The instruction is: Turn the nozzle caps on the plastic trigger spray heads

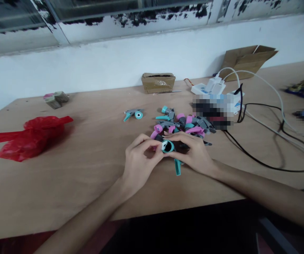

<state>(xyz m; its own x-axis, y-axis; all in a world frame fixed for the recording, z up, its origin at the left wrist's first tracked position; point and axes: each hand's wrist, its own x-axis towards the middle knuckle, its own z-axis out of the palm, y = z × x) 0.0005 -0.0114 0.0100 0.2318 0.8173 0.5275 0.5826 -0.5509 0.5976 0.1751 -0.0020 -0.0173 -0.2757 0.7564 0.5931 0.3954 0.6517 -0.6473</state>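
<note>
My right hand (194, 151) grips a teal and grey trigger spray head (177, 166), its round collar opening turned toward me and its teal trigger hanging down. The thumb and forefinger of my left hand (142, 158) pinch a small white washer (164, 145) at the left side of that collar, partly inside the opening. Just behind my hands lies a pile of spray heads (194, 130) in pink, teal and grey. Apart from the pile, to the left, rests one teal spray head (138, 115) with a white ring in its collar.
At the left lies a red plastic bag (35, 137), with small greyish blocks (58, 99) behind it. A small cardboard box (158, 83) and a larger open one (243, 61) stand by the wall. On the right are a power strip (201, 89), chargers and a looping black cable (263, 166).
</note>
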